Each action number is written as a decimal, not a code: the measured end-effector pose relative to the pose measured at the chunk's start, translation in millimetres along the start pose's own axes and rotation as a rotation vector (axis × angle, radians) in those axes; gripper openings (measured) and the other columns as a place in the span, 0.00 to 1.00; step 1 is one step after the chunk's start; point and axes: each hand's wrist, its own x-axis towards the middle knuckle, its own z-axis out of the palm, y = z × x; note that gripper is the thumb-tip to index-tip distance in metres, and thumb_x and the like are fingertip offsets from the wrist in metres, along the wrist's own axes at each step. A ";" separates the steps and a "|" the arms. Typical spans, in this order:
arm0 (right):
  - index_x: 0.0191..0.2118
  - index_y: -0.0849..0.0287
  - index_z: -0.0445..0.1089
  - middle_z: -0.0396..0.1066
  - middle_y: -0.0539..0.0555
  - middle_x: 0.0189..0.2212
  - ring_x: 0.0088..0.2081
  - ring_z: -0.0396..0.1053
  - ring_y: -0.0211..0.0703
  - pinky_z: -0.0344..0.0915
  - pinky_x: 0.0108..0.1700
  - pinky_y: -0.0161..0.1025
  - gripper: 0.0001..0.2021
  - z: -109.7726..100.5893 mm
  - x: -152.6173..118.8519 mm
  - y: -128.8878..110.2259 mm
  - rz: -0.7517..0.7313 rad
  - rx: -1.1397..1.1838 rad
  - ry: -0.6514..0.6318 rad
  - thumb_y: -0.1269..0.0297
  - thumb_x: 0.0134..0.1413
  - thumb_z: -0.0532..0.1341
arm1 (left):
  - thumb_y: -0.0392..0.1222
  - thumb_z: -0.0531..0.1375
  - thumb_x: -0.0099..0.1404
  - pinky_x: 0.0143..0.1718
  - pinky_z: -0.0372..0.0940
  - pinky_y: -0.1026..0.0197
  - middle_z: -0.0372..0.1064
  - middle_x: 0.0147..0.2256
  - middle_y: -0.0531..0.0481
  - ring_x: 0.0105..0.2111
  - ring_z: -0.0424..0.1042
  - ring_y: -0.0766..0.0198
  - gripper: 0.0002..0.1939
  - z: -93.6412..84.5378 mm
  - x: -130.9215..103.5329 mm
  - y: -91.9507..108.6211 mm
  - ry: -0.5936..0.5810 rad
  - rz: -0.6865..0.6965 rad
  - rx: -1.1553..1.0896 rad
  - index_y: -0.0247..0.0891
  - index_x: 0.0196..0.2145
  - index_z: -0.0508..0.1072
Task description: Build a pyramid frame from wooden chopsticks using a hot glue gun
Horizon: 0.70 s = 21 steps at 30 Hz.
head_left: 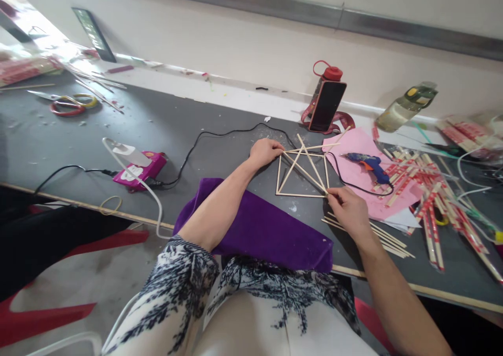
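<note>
A frame of thin wooden chopsticks [302, 195] rests on the dark table, with a square base and several sticks crossing above it. My left hand [266, 153] pinches the end of a diagonal chopstick [306, 171] at the frame's far left corner. At the near right corner, my right hand [348, 207] has thumb and finger closed on the same stick's other end. Loose bare chopsticks [387, 241] lie beneath and beside my right wrist. A blue glue gun [367, 165] lies on a pink sheet [353, 142] to the right of the frame.
A purple cloth [271, 227] lies at the table's front edge. Left of it sits a pink power strip [143, 173] with cables. Scissors [73, 104] lie far left. A phone [328, 106] leans on a red-capped bottle [332, 73]; another bottle [406, 107] and wrapped chopsticks [428, 188] are right.
</note>
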 end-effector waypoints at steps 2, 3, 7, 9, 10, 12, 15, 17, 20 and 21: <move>0.36 0.56 0.73 0.72 0.53 0.31 0.32 0.69 0.42 0.62 0.35 0.38 0.11 -0.1 0.0 -0.1 0.000 -0.001 -0.003 0.60 0.55 0.54 | 0.45 0.58 0.57 0.34 0.61 0.65 0.76 0.29 0.52 0.32 0.71 0.63 0.14 0.7 0.4 -0.9 0.008 0.006 -0.004 0.44 0.39 0.80; 0.36 0.56 0.73 0.72 0.53 0.31 0.32 0.69 0.42 0.62 0.35 0.38 0.11 -0.1 -0.1 0.0 0.000 -0.001 -0.005 0.60 0.55 0.54 | 0.45 0.58 0.57 0.34 0.61 0.65 0.76 0.30 0.52 0.32 0.72 0.63 0.14 0.9 0.6 -1.3 0.009 0.007 -0.005 0.44 0.39 0.80; 0.37 0.56 0.73 0.71 0.53 0.31 0.32 0.69 0.42 0.63 0.35 0.38 0.11 0.1 -0.7 1.0 0.008 0.005 -0.001 0.60 0.55 0.55 | 0.45 0.57 0.58 0.35 0.62 0.65 0.77 0.32 0.52 0.33 0.72 0.63 0.15 1.0 0.8 -2.1 -0.002 0.000 -0.007 0.44 0.40 0.79; 0.37 0.56 0.74 0.71 0.53 0.31 0.32 0.69 0.42 0.63 0.35 0.38 0.11 0.1 -1.3 1.7 0.015 0.007 -0.002 0.60 0.55 0.55 | 0.44 0.57 0.58 0.35 0.62 0.65 0.77 0.33 0.52 0.33 0.72 0.63 0.15 0.5 0.4 -1.9 -0.010 -0.010 -0.019 0.44 0.41 0.79; 0.37 0.56 0.74 0.71 0.53 0.31 0.32 0.69 0.42 0.63 0.35 0.38 0.11 0.1 -1.6 2.0 0.017 0.008 -0.003 0.60 0.55 0.55 | 0.44 0.57 0.58 0.36 0.62 0.65 0.77 0.33 0.52 0.33 0.72 0.63 0.15 0.2 0.1 -1.7 -0.014 -0.014 -0.028 0.44 0.41 0.79; 0.37 0.56 0.74 0.72 0.53 0.31 0.33 0.69 0.42 0.63 0.36 0.38 0.11 0.0 -2.2 2.3 0.017 0.010 -0.006 0.60 0.55 0.55 | 0.44 0.57 0.58 0.37 0.63 0.65 0.77 0.34 0.52 0.33 0.72 0.63 0.16 -0.4 -0.7 -1.0 -0.018 -0.018 -0.043 0.44 0.42 0.79; 0.37 0.56 0.73 0.72 0.53 0.31 0.33 0.69 0.42 0.63 0.36 0.38 0.12 -0.1 -2.5 2.2 0.017 0.012 0.002 0.60 0.56 0.55 | 0.43 0.57 0.58 0.37 0.63 0.65 0.77 0.33 0.52 0.33 0.73 0.63 0.16 -1.2 -1.7 0.0 -0.017 -0.018 -0.056 0.43 0.42 0.79; 0.37 0.57 0.73 0.72 0.53 0.31 0.33 0.69 0.42 0.63 0.37 0.38 0.12 0.0 -2.6 2.1 0.013 0.014 0.013 0.60 0.56 0.54 | 0.43 0.57 0.58 0.37 0.63 0.65 0.77 0.32 0.52 0.33 0.73 0.63 0.16 -1.4 -2.0 0.4 -0.015 -0.020 -0.063 0.43 0.42 0.79; 0.37 0.57 0.73 0.72 0.54 0.31 0.34 0.69 0.43 0.63 0.37 0.39 0.12 -0.1 -2.8 2.2 -0.006 0.023 0.028 0.61 0.57 0.54 | 0.43 0.57 0.57 0.36 0.63 0.65 0.77 0.32 0.51 0.32 0.72 0.63 0.16 -1.5 -2.0 0.4 -0.020 -0.026 -0.068 0.42 0.41 0.79; 0.37 0.57 0.73 0.72 0.54 0.31 0.34 0.69 0.43 0.63 0.37 0.39 0.12 -0.3 -3.0 2.2 -0.012 0.028 0.034 0.61 0.57 0.53 | 0.43 0.57 0.57 0.36 0.63 0.65 0.76 0.31 0.51 0.32 0.72 0.63 0.16 -1.5 -2.0 0.3 -0.025 -0.025 -0.070 0.42 0.41 0.79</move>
